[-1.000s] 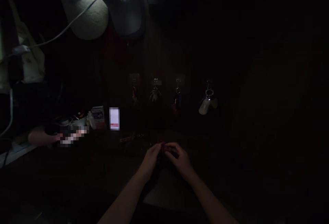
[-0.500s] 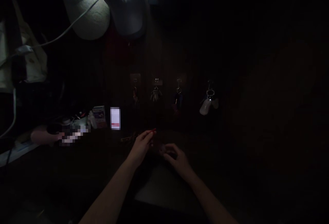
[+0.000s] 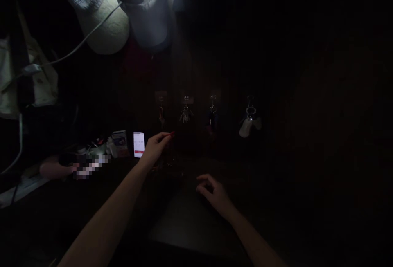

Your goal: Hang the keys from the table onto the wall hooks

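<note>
My left hand (image 3: 155, 147) is raised in front of the dark wall, thumb and fingers pinched on a small red strip (image 3: 172, 134). Faint glints show below the strip, but it is too dark to tell whether anything hangs from it. Low on the right, my right hand (image 3: 214, 192) hovers near the dark surface with curled fingers and a gap before the thumb, holding nothing visible. Ahead, sets of keys hang from wall hooks: a slim bunch (image 3: 161, 113), a fanned bunch (image 3: 186, 115), a dark one (image 3: 213, 115), and one with a pale fob (image 3: 245, 128).
A lit phone (image 3: 139, 146) stands left of my left hand, beside a small box (image 3: 120, 143). Farther left lies a pink rounded object (image 3: 53, 168). Caps (image 3: 107, 34) hang at upper left, a white cable (image 3: 86, 38) crossing them. A bag (image 3: 43, 79) hangs at far left.
My left hand has moved up and left, carrying the red strip away from my right hand. My right hand has stayed nearly in place; the dim thing at its fingertips is no longer there.
</note>
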Demonstrator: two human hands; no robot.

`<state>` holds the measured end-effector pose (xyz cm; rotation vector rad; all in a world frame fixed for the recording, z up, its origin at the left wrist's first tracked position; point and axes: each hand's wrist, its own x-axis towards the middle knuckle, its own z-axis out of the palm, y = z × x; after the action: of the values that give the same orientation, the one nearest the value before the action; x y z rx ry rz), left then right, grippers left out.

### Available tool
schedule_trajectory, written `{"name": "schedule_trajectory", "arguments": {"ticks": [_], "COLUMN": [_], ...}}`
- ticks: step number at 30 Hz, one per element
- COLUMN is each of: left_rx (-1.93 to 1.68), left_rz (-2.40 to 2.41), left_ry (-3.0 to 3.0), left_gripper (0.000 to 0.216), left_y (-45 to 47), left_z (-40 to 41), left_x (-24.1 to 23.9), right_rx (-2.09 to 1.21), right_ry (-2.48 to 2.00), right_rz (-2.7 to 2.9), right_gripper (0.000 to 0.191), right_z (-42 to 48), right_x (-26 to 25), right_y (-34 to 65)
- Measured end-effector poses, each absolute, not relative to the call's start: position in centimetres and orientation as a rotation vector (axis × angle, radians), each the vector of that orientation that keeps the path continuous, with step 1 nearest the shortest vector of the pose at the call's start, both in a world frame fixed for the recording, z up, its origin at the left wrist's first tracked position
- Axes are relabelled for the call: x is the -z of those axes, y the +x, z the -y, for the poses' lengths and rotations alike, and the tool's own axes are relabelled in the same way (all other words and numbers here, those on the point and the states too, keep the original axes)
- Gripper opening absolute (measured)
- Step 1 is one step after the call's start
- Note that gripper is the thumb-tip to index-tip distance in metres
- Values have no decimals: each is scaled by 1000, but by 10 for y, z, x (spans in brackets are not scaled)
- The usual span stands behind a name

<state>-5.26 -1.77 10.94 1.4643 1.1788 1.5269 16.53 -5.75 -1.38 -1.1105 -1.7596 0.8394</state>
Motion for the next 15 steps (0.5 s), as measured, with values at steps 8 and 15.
{"name": "schedule_trajectory", "arguments": {"ticks": [8,15], "left_rx": [-1657,-1731], "left_rz": [-1298,-1381], "left_ry": [1660,1716], "left_gripper": [30,25], "left_y": [-78,-93], "left_z": [-23,-55], "left_x": [-134,-157], "right_rx": [-828,-822], "right_ry": [-1101,-1096], "right_rz": [1793,1817], "right_gripper": [18,20], "right_z": [57,56], "right_x": [13,20], "right_y": [165,166]}}
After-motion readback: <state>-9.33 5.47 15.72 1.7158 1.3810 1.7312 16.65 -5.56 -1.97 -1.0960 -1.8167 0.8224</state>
